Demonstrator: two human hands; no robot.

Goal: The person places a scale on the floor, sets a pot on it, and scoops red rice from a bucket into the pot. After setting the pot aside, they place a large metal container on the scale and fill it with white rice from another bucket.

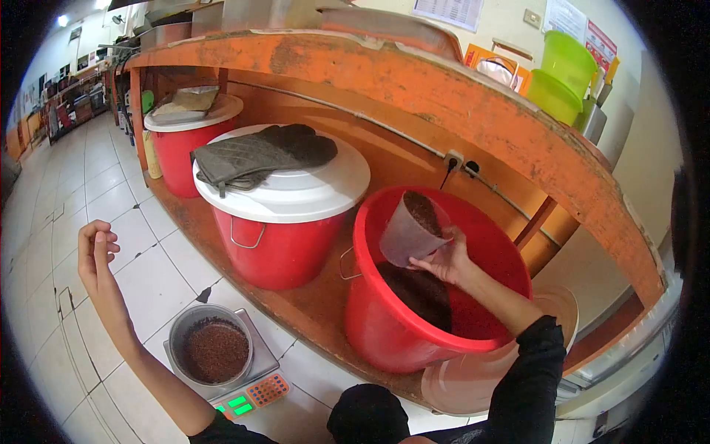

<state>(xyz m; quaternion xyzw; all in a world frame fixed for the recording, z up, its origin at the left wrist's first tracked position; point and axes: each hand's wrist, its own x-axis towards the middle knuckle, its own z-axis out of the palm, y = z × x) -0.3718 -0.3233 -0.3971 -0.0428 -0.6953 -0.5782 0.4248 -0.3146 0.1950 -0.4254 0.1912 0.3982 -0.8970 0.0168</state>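
My right hand grips a translucent plastic cup, tilted over the open red bucket. Dark brown granules fill much of the cup. More of the dark stuff lies inside the bucket. Out to the left, my left hand hangs in the air with loosely bent fingers and nothing visible in it. Below and right of it, a round grey container holds reddish-brown granules. That container stands on a digital scale with lit green displays, too small to read.
Two lidded red buckets stand farther left beneath an orange wooden shelf. Dark oven mitts lie on the nearer white lid. A loose lid rests by the open bucket. Green tubs sit on the shelf.
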